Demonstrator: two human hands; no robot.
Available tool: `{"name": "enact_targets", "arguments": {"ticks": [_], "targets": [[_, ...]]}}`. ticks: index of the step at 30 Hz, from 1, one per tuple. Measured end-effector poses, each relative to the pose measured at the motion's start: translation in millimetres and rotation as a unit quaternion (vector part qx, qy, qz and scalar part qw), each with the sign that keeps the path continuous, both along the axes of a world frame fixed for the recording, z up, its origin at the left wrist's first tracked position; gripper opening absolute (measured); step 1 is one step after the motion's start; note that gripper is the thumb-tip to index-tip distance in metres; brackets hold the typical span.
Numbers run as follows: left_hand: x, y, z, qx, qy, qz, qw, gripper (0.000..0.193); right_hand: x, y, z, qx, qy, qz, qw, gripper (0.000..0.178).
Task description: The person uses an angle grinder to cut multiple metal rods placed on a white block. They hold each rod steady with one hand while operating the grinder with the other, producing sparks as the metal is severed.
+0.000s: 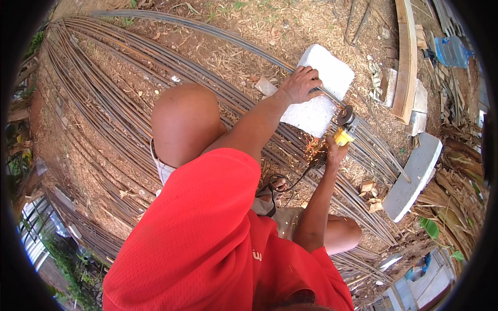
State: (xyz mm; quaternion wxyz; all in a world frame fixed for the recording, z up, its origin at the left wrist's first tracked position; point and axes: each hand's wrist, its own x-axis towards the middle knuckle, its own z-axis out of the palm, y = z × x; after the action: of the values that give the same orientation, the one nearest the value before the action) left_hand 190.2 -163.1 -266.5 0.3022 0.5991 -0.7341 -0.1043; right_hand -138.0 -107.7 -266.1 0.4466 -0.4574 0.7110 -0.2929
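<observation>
My left hand (pixel 302 85) grips a few thin steel bars (pixel 249 44) where they cross a white speckled block (pixel 332 67). The fingers curl over the bars, so their exact number is hidden. Just to the right, my right hand (pixel 336 151) is closed around the body of a yellow and grey angle grinder (pixel 343 136). Its dark disc (pixel 345 115) meets the bars just past the block's right edge. Orange sparks (pixel 314 149) spray down and left, below the block. From the grinder's rear, a black cord (pixel 291 187) runs down by my foot.
Long bundles of rusty steel bars (pixel 171 65) cross the ground beneath and beside me. A grey slab (pixel 415 176) lies at the right, near dry leaves. At the upper right are a wooden plank (pixel 406 67), several pale blocks (pixel 418 106) and a blue plastic bottle (pixel 450 52).
</observation>
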Motion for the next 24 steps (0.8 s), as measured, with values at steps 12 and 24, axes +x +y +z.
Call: {"name": "enact_targets", "arguments": {"ticks": [12, 24], "targets": [[1, 0, 2, 0.011, 0.006, -0.007, 1.0, 0.041, 14, 1, 18, 0.013, -0.095, -0.03, 0.995, 0.037], [1, -1, -1, -0.005, 0.007, -0.007, 1.0, 0.04, 13, 7, 15, 0.005, -0.123, -0.017, 0.992, 0.047]]}}
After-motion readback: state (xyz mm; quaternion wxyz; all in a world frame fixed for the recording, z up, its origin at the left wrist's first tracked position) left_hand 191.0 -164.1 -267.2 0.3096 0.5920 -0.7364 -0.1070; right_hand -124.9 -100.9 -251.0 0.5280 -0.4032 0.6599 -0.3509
